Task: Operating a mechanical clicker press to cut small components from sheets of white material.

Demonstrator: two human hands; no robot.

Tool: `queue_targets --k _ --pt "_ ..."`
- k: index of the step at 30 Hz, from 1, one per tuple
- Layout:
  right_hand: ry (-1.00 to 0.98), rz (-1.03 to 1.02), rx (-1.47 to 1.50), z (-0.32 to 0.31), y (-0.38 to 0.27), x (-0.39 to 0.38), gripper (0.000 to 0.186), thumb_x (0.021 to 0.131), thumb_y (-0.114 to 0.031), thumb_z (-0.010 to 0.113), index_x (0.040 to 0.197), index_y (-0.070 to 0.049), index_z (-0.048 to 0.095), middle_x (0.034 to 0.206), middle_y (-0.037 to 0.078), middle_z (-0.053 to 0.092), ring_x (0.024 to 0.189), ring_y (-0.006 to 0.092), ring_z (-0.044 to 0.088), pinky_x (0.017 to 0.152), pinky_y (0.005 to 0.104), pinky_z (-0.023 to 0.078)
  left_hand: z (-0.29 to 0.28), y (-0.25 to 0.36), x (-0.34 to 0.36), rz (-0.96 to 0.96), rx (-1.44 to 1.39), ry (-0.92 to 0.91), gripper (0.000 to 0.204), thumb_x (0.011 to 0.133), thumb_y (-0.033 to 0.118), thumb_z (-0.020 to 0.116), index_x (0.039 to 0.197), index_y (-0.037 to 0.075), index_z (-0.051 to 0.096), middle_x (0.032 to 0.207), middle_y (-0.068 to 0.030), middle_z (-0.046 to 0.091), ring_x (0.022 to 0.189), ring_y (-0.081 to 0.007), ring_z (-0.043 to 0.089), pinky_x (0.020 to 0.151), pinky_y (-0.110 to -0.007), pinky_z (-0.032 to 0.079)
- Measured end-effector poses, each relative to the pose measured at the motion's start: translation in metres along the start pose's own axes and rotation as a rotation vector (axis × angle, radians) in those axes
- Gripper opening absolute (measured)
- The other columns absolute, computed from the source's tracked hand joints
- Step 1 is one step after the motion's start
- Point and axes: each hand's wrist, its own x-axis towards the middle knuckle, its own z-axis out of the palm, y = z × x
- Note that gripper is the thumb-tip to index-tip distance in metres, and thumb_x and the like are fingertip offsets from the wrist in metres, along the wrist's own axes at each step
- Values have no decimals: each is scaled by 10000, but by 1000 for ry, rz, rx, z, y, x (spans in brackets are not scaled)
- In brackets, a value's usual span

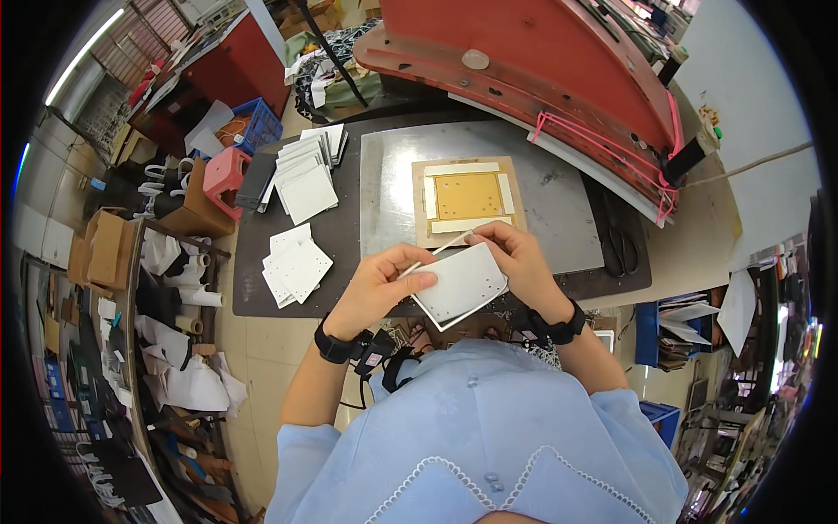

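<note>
Near the table's front edge, my left hand (384, 281) is closed on the left side of a white rectangular sheet (463, 284) with small holes near its corners. My right hand (522, 266) pinches the sheet's upper right side. A thin pale strip (451, 244) runs between both hands along the far edge; whether it is still joined to the sheet, I cannot tell. Just beyond my hands, a brown board (422, 229) bears a yellow die plate (471, 199) bordered by pale foam strips. Under that board lies a grey metal plate (393, 192).
A red press machine (524, 61) rises at the back right, with pink cord on it. Left on the dark table (349, 297) are stacked white sheets (307, 194), a few loose holed sheets (301, 267) and black pieces (256, 180). Black-handled scissors (620, 251) lie at the right.
</note>
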Motion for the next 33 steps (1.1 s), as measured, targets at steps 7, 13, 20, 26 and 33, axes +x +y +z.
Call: queue_targets --k 7,13,20,26,33 --pt "72 -196 -363 -1 -5 -11 161 962 -108 604 1061 14 640 851 86 652 743 155 621 680 269 490 0 -5 10 527 53 313 75 956 62 611 1031 68 612 1213 -58 637 1104 -160 613 1005 -388 466" --pt "-122 -77 -402 -9 -11 -16 148 930 -90 627 1036 11 651 833 88 667 715 163 632 670 277 502 -60 29 -17 559 -384 562 274 969 58 599 1229 -12 544 1139 -101 660 1021 -147 648 905 -282 508" --pt "-22 249 -474 -104 -35 -89 147 877 -116 665 890 30 670 712 59 658 658 99 609 610 251 473 -199 -26 -62 59 668 711 308 890 131 692 1163 7 622 1169 -122 652 1021 -225 642 875 -326 491" --pt "146 421 -1144 -170 -25 -160 279 781 -180 704 983 11 688 837 184 695 764 293 674 706 346 511 -212 -40 -11 294 1296 621 491 787 184 769 1211 23 583 1298 -164 578 1192 -349 546 989 -413 448" --pt "153 282 -837 -123 -35 -132 365 858 -156 689 1178 7 624 1034 192 695 885 285 678 787 349 520 -232 -39 44 303 1521 465 751 723 198 815 1367 34 465 1378 -165 525 1268 -340 490 1080 -427 380"
